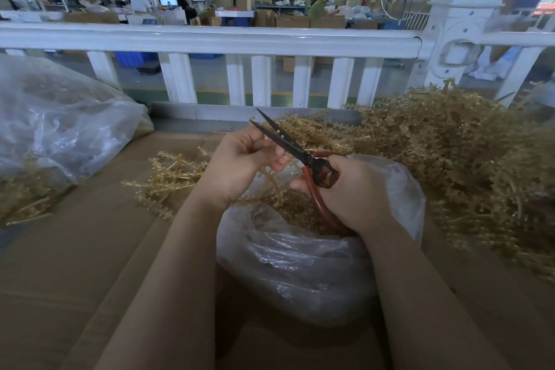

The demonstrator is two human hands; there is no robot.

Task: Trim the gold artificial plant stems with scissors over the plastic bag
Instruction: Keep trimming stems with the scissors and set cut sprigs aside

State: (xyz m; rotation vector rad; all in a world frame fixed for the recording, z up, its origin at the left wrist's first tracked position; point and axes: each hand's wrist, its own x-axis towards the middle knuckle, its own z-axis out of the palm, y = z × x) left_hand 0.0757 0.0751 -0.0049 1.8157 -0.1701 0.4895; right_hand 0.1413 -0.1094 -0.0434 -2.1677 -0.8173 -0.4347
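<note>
Between the left hand [240, 165]'s pinching fingertips, a knobbly gold stem [271, 186] droops toward the plastic bag [300, 264]; right hand [351, 195] grips red-handled scissors [300, 156], blades parted.

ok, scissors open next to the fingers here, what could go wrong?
1. The open scissors blades sit right beside the left hand fingertips; closing could nick them.
2. The stem hangs near the plastic bag rim, so trimmings may land on the cardboard instead.
</note>
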